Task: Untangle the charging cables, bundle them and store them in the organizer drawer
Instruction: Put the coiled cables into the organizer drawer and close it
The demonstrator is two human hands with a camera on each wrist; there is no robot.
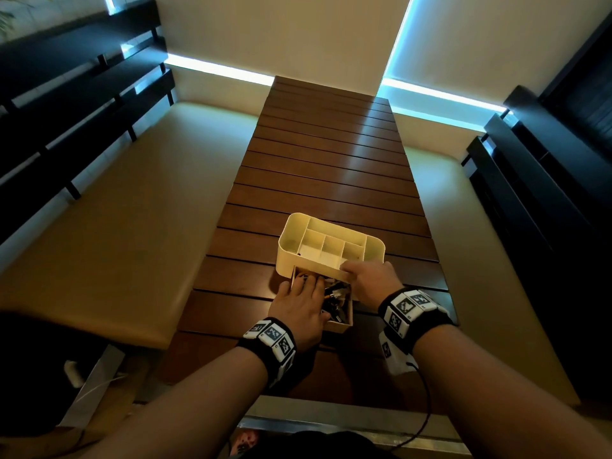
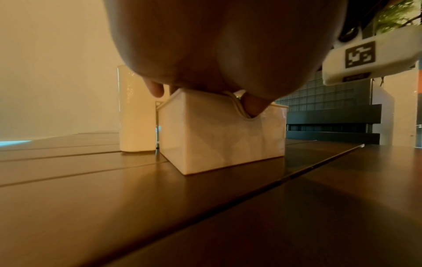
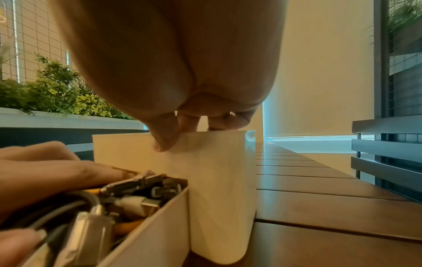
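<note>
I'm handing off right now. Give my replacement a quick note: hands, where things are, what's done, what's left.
Left hand: flat, fingers straight, pressing the cables down inside the open drawer.
Right hand: gripping the organizer at its near top edge, steadying it on the slatted table.
Done: cables are in the drawer; whether they are bundled cannot be seen.
Left: tuck in connectors that stand above the rim, lift the left hand out, push the drawer closed.

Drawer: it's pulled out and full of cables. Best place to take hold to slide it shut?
Take the drawer by its front panel at the curved notch in the top edge, coming from the person's side. The notch fits a fingertip; the left hand lies flat over the cables, the right hand holds the organizer.
</note>
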